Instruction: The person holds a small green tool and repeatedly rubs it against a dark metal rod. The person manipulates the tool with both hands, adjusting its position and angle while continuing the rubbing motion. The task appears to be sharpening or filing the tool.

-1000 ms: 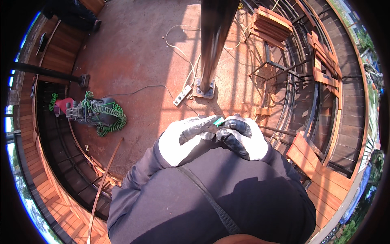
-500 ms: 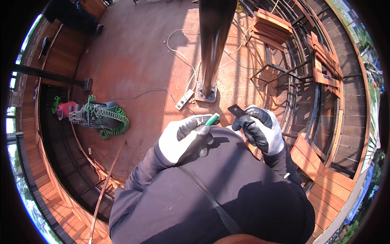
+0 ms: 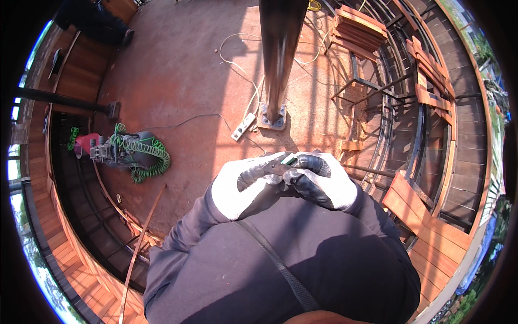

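**Small bright-green piece [image 3: 291, 160] and dark flat plate with a hole [image 3: 274, 167] held together before the chest**

In the head view, both hands wear white work gloves with black-coated fingers and meet in front of the wearer's dark long-sleeved top [image 3: 243, 259], which a black woven strap [image 3: 280, 264] crosses. The left hand [image 3: 243, 181] is closed, fingers bent, around the green piece, though its fingertips hide most of the grip. The right hand [image 3: 324, 181] is also closed, its thumb and forefinger pinching the right end of the plate. The plate's holed end lies across the left fingers, and the green piece shows just above it, between the two hands. Whether the pieces are joined, I cannot tell.

Beyond the hands, a thick dark round post [image 3: 280, 54] stands on a bolted square base [image 3: 271, 125] on the reddish-brown floor [image 3: 167, 70]. A white power strip [image 3: 244, 127] lies just beside the base, with a pale cable running from it. To the left sits a grey machine [image 3: 105, 151] draped with a bright-green coiled hose [image 3: 160, 162]; nearer, a long thin wooden strip [image 3: 139, 245] lies aslant. At upper right, reddish planks [image 3: 359, 32] are stacked. At upper left, a person's dark-trousered leg [image 3: 102, 24] is visible.
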Tool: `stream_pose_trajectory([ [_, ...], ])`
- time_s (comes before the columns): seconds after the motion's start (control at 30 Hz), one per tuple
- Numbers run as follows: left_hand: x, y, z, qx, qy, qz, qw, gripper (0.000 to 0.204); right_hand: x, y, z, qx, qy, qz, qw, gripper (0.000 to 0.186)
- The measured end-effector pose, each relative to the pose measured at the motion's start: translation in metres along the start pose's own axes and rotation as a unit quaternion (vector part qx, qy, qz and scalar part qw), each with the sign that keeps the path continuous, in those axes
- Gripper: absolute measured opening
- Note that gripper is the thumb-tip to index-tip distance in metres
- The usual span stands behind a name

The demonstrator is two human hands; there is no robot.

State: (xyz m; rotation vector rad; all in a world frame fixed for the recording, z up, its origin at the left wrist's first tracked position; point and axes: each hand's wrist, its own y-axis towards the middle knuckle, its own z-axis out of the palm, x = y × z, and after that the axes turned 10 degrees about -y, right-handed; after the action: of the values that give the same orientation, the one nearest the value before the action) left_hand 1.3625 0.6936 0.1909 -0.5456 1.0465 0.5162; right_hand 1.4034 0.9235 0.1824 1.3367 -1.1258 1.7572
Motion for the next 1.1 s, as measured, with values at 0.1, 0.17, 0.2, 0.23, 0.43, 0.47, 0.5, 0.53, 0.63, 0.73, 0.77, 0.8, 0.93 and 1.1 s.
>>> stream_pose_trajectory([
  [0.1,0.008,-0.005,-0.002,-0.010,-0.023,-0.012,1.000,0.045,-0.006,-0.005,0.006,-0.026,0.080,0.028,0.996,0.019],
  [0.17,0.009,-0.004,-0.004,-0.014,-0.020,-0.023,0.999,0.044,-0.007,-0.006,0.007,-0.042,0.107,0.027,0.993,0.018],
  [0.2,0.008,-0.004,-0.003,-0.017,-0.018,-0.032,0.999,0.044,-0.008,-0.004,0.009,-0.057,0.041,-0.027,0.997,0.019],
  [0.23,0.005,-0.006,-0.002,-0.031,-0.027,-0.051,0.998,0.043,-0.006,-0.005,0.007,-0.089,0.076,-0.023,0.993,0.020],
  [0.43,-0.021,-0.013,0.001,-0.116,-0.137,-0.152,0.972,0.039,0.011,-0.032,-0.073,-0.339,0.065,-0.212,0.914,0.030],
  [0.47,-0.023,-0.007,0.012,-0.149,-0.109,-0.136,0.973,0.032,0.008,-0.034,-0.066,-0.319,0.056,-0.165,0.932,0.028],
  [0.5,-0.023,-0.004,0.016,-0.157,-0.104,-0.134,0.973,0.030,0.012,-0.031,-0.048,-0.305,0.050,-0.121,0.943,0.026],
  [0.53,-0.021,0.001,0.017,-0.159,-0.100,-0.127,0.974,0.028,0.023,-0.031,-0.036,-0.212,0.047,-0.042,0.975,0.024],
  [0.63,-0.022,0.006,0.020,-0.136,-0.073,-0.097,0.983,0.021,0.029,-0.011,-0.006,-0.043,-0.001,0.038,0.998,0.021],
  [0.73,-0.016,0.003,0.014,-0.086,0.024,-0.038,0.995,0.022,0.009,-0.004,0.003,-0.007,0.027,0.008,1.000,0.021],
  [0.77,-0.012,0.002,0.012,-0.076,0.031,-0.021,0.996,0.023,0.008,-0.005,0.004,-0.002,0.059,0.011,0.998,0.022],
  [0.8,-0.008,0.002,0.011,-0.067,0.038,-0.003,0.997,0.024,0.007,-0.005,0.005,0.000,0.058,0.015,0.998,0.022],
  [0.93,-0.003,0.003,0.010,-0.032,0.168,0.076,0.982,0.027,0.001,-0.008,0.004,0.017,0.049,0.008,0.999,0.021],
  [1.1,0.004,-0.008,0.010,-0.059,-0.032,-0.018,0.998,0.030,0.002,-0.015,0.004,-0.010,-0.052,-0.004,0.999,0.020],
])
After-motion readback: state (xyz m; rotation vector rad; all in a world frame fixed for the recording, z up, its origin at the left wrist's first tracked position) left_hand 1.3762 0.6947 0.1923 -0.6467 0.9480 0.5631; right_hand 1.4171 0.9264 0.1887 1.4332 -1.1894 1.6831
